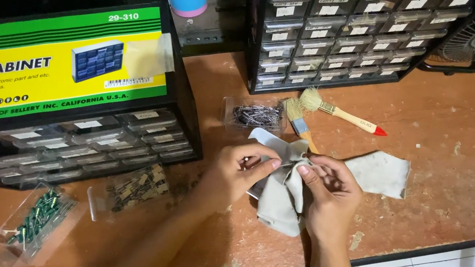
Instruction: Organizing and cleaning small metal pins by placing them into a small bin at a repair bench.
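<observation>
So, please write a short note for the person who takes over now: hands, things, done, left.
Left hand and right hand: both pinch the grey cloth, folded around something small I cannot identify.
On the desk: clear tray of parts behind the cloth, two brushes, a second cloth, two more trays at left.
Done: cannot tell.
Left: wiping appears under way.
</observation>
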